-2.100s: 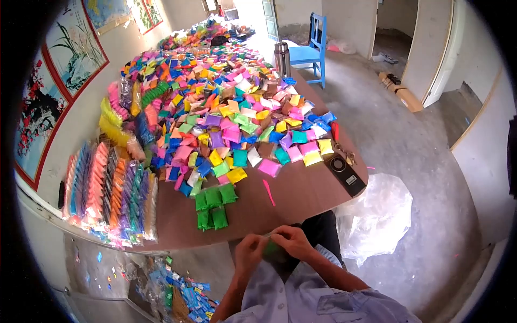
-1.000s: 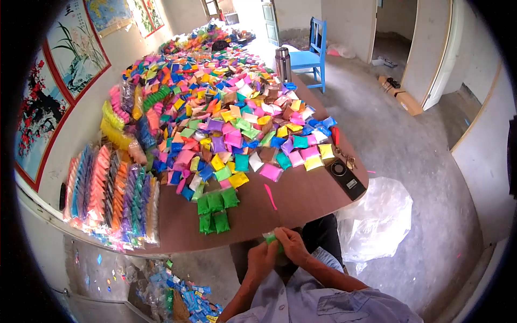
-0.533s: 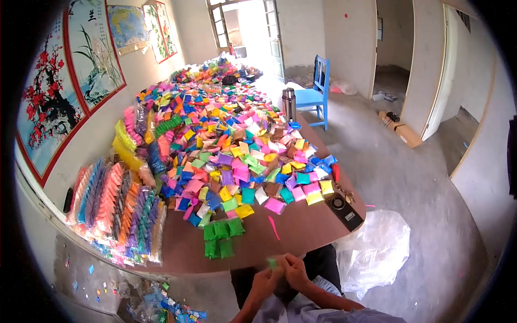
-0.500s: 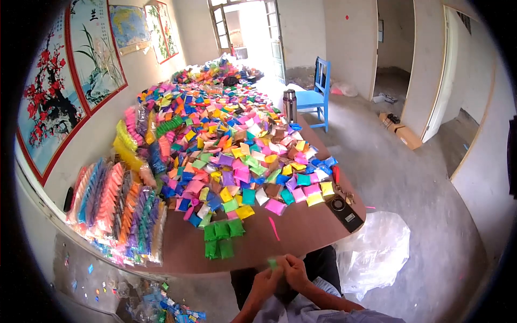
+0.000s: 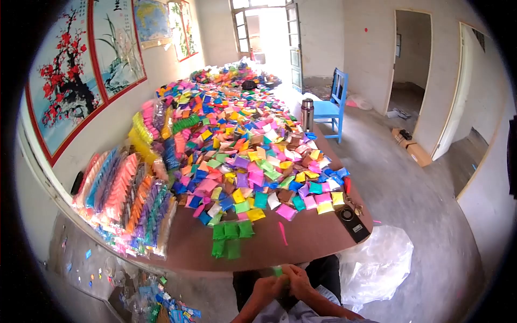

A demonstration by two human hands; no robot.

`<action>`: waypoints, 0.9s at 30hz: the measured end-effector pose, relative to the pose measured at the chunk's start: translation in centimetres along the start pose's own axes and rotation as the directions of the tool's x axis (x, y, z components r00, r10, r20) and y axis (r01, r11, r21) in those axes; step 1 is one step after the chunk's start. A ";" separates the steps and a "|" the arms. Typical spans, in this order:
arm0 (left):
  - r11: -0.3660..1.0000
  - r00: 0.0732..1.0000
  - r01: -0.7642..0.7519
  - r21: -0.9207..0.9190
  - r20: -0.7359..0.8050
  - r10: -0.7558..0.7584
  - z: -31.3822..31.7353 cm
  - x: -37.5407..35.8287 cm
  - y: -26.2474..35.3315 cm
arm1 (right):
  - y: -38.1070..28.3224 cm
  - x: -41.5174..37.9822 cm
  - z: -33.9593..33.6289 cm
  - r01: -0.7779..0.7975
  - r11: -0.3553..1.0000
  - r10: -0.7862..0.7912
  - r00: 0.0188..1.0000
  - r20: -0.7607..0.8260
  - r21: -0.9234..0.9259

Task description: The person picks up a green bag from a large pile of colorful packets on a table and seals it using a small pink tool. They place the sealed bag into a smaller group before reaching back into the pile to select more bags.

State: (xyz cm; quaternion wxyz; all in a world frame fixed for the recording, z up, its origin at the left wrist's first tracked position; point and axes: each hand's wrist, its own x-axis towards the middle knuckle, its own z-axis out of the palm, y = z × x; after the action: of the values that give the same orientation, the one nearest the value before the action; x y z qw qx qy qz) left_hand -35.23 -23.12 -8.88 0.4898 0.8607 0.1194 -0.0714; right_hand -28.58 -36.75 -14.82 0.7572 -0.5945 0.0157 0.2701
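My left hand [image 5: 266, 290] and my right hand [image 5: 298, 281] are close together in front of my body, just off the near edge of the table. Both have their fingers closed around a small green packet [image 5: 277, 271], of which only a bit shows above the fingers. On the tabletop ahead of them lie several puffy green packets [image 5: 231, 230] grouped side by side. To the right of that group is a thin pink strip [image 5: 283, 233].
A large heap of colourful packets [image 5: 253, 167] covers much of the brown table [image 5: 188, 245]. Bagged rows of packets [image 5: 118, 188] lie at left. A black device [image 5: 353, 225], a thermos [image 5: 307, 114], a blue chair [image 5: 328, 109] and clear plastic sheeting [image 5: 377, 264] are at right.
The view has shifted, so the table and room appear farther right and mostly lower. My hands stay together at the green packet, with the right hand slightly lower in the picture.
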 end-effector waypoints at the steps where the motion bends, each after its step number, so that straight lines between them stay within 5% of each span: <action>1: 1.000 1.000 0.006 -0.006 -0.015 -0.006 0.1 -0.1 -0.3 | 0.2 0.1 -0.1 -0.003 1.000 0.003 1.000 0.015 -0.008; 6: 0.966 0.995 -0.013 -0.259 -0.101 -0.013 1.0 0.9 -1.7 | -0.1 -0.2 -0.1 0.265 0.962 -0.260 0.962 0.084 -0.064; 10: 0.955 0.995 0.025 -0.296 -0.087 -0.053 0.7 1.1 -2.0 | 0.5 0.6 -0.5 0.296 0.939 -0.278 0.953 0.121 -0.172; 12: 0.934 0.990 -0.078 -0.349 -0.139 0.030 1.1 1.1 -2.0 | 0.6 0.7 -0.5 0.360 0.909 -0.346 0.933 0.098 -0.211; 16: 0.964 0.968 -0.164 -0.208 -0.221 0.117 1.3 1.5 -2.5 | 0.8 1.2 -0.8 0.246 0.946 -0.235 0.969 0.077 -0.210; 18: 0.954 0.934 -0.240 0.181 -0.224 0.278 1.2 1.5 -2.6 | 1.3 1.3 -0.8 0.201 0.958 -0.189 0.979 0.080 -0.206; 21: 0.887 0.908 -0.301 0.350 -0.178 0.378 0.7 1.0 -1.5 | 2.1 1.4 -1.2 0.046 0.999 -0.043 0.991 0.123 -0.020; 25: 0.932 0.913 -0.300 0.202 -0.223 0.342 1.0 1.0 -1.6 | -0.8 -0.2 -0.3 -0.001 1.000 0.001 0.998 0.064 0.003; 27: 0.978 0.951 -0.210 0.010 -0.229 0.206 1.3 1.1 -1.6 | 0.3 0.3 -1.0 0.014 0.999 -0.018 0.996 0.093 0.042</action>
State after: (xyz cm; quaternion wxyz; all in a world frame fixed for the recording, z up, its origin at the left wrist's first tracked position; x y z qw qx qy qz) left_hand -34.60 -23.26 -11.09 0.4839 0.8673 0.0842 0.0810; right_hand -28.16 -37.47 -15.50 0.7713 -0.5656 -0.0189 0.2913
